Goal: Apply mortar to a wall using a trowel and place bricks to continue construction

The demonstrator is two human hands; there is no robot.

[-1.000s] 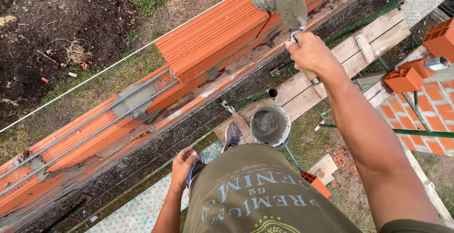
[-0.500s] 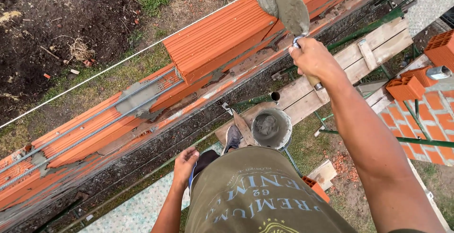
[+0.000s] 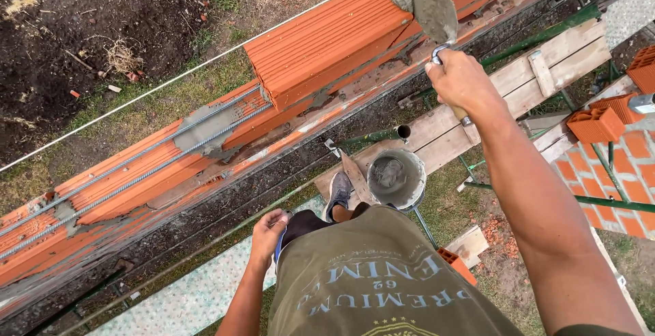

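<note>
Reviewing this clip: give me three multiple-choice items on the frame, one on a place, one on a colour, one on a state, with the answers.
1. Where is the bucket?
A. on top of the brick wall
B. on the wooden planks below, near the person's foot
C. in the left hand

2. What colour are the wall blocks?
A. grey
B. white
C. orange-red

3. What is the state of the trowel in the right hand?
A. clean and bare
B. carrying grey mortar
C. lying on the ground

Answers: 1 B, it stands by the shoe on the planks; 2 C, the ribbed blocks are orange-red; 3 B, grey mortar covers the raised blade.
</note>
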